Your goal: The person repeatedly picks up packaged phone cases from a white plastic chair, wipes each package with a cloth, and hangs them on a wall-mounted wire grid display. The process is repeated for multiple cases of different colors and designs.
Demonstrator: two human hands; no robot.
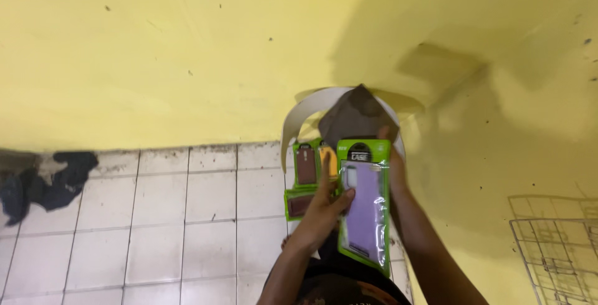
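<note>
Against a yellow wall [156,56], a phone case in green-edged clear packaging [365,202] is held upright, its lilac case visible through the plastic front. It is gripped by the left hand [324,208], whose thumb is pressed across the pack's left edge with the fingers curled behind it, while the right hand [393,168] is closed around the pack's upper right edge from the back; how its fingers are set cannot be told. The pack is judged light, stiff at its card border and slick over the plastic window, so the edges are the surest hold. Just behind it, further packaged cases [306,177] in brown and yellow are fanned out, apparently held in the same hands. A dark card sheet [356,117] and a curved white strip [299,121] are seen above them. Grubby white floor tiles [156,218], a dark rag [47,183] and a wire rack [557,249] are seen around.
</note>
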